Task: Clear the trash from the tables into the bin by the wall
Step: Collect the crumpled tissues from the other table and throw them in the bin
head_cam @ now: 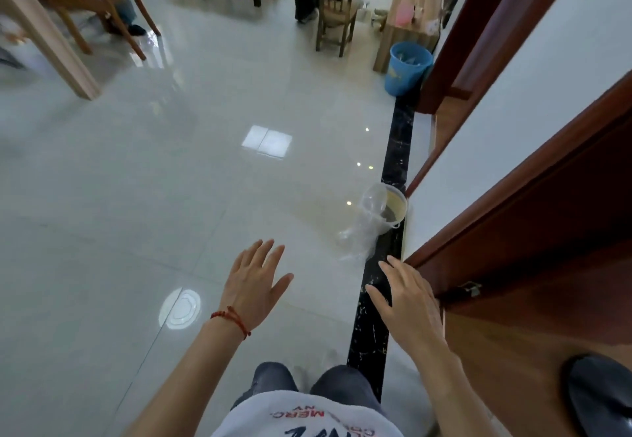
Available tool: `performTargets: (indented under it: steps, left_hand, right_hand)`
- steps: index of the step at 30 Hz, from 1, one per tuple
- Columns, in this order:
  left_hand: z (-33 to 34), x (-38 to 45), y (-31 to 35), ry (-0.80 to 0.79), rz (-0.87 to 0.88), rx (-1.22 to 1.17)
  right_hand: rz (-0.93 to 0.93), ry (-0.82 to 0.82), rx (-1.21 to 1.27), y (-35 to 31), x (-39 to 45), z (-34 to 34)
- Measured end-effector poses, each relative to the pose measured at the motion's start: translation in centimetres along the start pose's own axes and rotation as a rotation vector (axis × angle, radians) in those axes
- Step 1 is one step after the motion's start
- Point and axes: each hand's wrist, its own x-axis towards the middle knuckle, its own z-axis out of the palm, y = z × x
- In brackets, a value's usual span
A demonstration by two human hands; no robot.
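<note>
Both hands, left hand (255, 281) and right hand (405, 298), are hovering empty with fingers spread, while at one o'clock a light, crushable clear plastic container (378, 212) is lying on the floor, likely best pinched at its rim.

Glossy pale-grey tiled floor (171, 180) reflects ceiling lights; black marble border strip (393, 169) runs beside white wall (547, 70); wooden chair (337, 12) stands beyond.

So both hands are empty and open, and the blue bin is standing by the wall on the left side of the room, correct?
Not quite. The head view shows the blue bin by the wall on the right side, beyond the open wooden door. The rest holds: the left hand and right hand are both empty and open.
</note>
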Motion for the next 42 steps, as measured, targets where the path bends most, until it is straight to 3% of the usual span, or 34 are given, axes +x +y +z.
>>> performTargets:
  steps: [5,16,27,34,42]
  left_hand:
    - [-0.5,1.6,-1.6,0.027,-0.166,-0.046]
    - [-1.7,1.7,-4.6,0.102,-0.630,-0.079]
    - [-1.7,-4.1,-8.1,0.171,-1.085,-0.098]
    - [-2.6,-5.6,-14.9,0.219,-1.215,-0.139]
    - [-6.4,-7.2,-29.2,0.233,-1.217,-0.101]
  right_hand:
    - [-0.154,-0.059,-0.015,-1.6,6.3,0.5]
    - [-0.683,-0.208,-0.022,-7.7,19.2,1.1]
    - [-1.107,-0.340,-0.010,-18.7,23.7,4.9]
    - [-1.249,-0.380,-0.023,-28.3,24.7,7.9]
    - [-1.260,-0.384,-0.024,-42.8,25.8,12.3]
